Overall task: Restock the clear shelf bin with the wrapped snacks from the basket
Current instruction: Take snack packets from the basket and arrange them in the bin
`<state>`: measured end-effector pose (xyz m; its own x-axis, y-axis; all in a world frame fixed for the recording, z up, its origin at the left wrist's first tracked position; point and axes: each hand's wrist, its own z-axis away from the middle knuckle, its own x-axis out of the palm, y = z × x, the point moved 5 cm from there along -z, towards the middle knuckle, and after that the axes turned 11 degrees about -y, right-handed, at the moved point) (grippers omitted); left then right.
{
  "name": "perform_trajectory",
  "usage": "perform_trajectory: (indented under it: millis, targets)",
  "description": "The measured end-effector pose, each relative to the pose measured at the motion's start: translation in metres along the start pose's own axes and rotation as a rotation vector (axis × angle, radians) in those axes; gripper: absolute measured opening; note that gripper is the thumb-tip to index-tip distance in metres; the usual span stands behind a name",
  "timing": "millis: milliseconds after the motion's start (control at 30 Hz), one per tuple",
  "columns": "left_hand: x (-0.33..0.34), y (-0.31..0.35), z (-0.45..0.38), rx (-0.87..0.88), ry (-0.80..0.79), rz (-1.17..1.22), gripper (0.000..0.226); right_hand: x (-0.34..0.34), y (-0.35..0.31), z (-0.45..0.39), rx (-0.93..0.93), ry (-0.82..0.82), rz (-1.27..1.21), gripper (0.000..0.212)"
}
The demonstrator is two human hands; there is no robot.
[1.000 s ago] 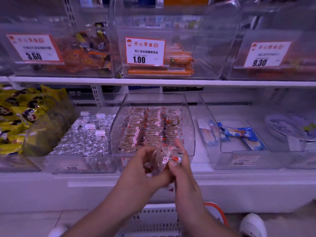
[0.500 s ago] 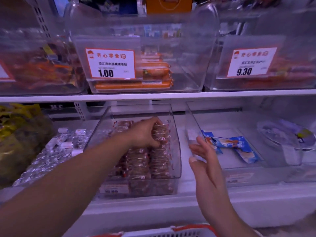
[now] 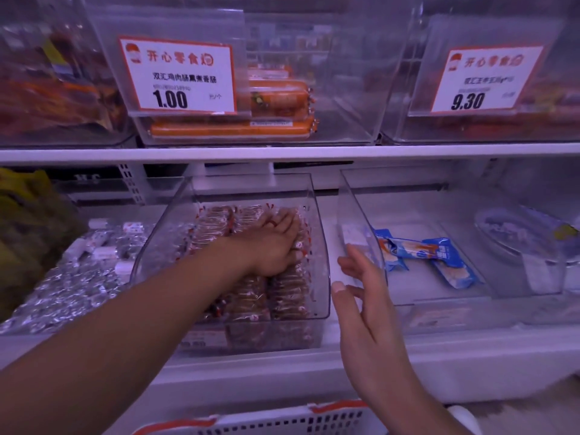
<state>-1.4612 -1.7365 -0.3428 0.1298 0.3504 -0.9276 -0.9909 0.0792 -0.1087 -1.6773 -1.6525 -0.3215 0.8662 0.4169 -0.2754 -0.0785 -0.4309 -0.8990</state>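
Two hands — left (image 3: 274,243) flat on wrapped snacks (image 3: 251,296) in bin (image 3: 323,262); right (image 3: 361,306) open, empty.

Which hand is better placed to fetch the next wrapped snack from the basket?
Right, probably. The right hand hangs open and free outside the clear bin, above the basket. The left hand lies deep inside the bin on the wrapped snacks.
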Motion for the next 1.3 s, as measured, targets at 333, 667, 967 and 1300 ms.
perform_trajectory:
  millis: [333, 667, 967, 1300]
  targets:
    - [-0.005, -0.005, -0.004, -0.033, -0.073, 0.030, 0.099, 0.002, 0.006, 0.003, 0.022, -0.044, 0.039, 0.049]
    - [-0.029, 0.020, 0.107, 0.057, 0.591, 0.417, 0.060, -0.013, 0.022, 0.037, -0.048, -0.048, 0.067, 0.038]
    - [0.268, 0.131, 0.228, 0.168, 0.065, 0.371, 0.026, 0.042, 0.193, 0.208, 0.716, -1.266, 0.747, 0.044]
    - [0.460, 0.130, 0.263, -0.060, -0.492, 0.466, 0.048, 0.083, 0.279, 0.333, 0.334, -1.572, 1.368, 0.022]
